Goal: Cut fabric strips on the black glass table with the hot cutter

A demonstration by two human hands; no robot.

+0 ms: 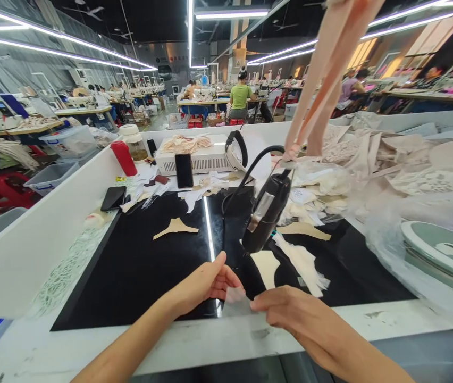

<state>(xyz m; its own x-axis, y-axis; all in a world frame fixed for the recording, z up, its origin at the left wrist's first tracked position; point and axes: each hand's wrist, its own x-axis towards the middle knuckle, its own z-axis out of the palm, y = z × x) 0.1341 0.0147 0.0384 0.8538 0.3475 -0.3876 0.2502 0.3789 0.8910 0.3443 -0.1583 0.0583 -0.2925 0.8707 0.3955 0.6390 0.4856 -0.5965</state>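
Observation:
A thin, translucent piece (235, 296) spans the gap between my two hands at the front edge of the black sheet (139, 282). My left hand (214, 282) has curled fingers and a raised thumb, with the piece at its fingertips. My right hand (278, 306) pinches the piece's other side between thumb and forefinger. Just above them hangs a black handheld tool (267, 213) tied to pink fabric strips (318, 80). Cream fabric cutouts (266, 266) and a white one (300, 260) lie right of the tool. A tan cutout (176, 227) lies further left.
A phone (184, 171) leans on a white box (204, 162) behind the sheet. A red bottle (123, 158) stands at the left wall (59, 223). Fabric heaps (386, 154) and a green-lidded container (445, 249) are at the right. People work at tables beyond.

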